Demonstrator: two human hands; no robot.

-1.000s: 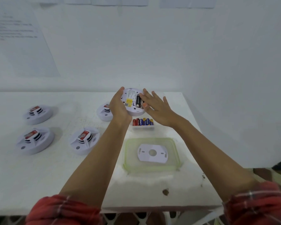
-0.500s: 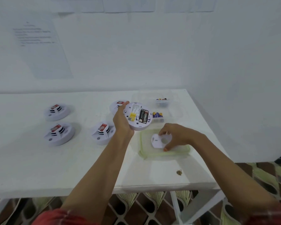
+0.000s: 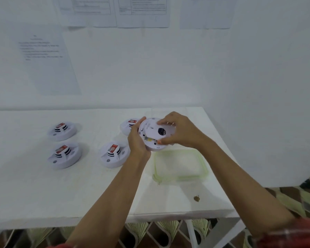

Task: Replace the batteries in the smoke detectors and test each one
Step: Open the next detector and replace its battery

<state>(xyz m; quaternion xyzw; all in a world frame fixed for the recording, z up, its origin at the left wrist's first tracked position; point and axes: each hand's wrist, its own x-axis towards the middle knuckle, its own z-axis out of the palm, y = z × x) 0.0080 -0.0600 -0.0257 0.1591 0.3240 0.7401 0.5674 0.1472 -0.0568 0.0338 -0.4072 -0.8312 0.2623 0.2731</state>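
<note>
Detector point(image 3: 154, 148), held above bench point(image 3: 43, 185) between both hands: left hand point(image 3: 137, 142) fingers clamped round its rim, right hand point(image 3: 181, 131) fingers pinching mounting plate point(image 3: 152, 131) against its back. Advice: seat tabs squarely, then twist gently

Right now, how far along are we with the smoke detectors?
Looks done: probably the battery swap on one detector, since the back plate sits over it. In hand: left hand grips it, right hand fits the plate. Left: testing it, plus four detectors on the table.
</note>
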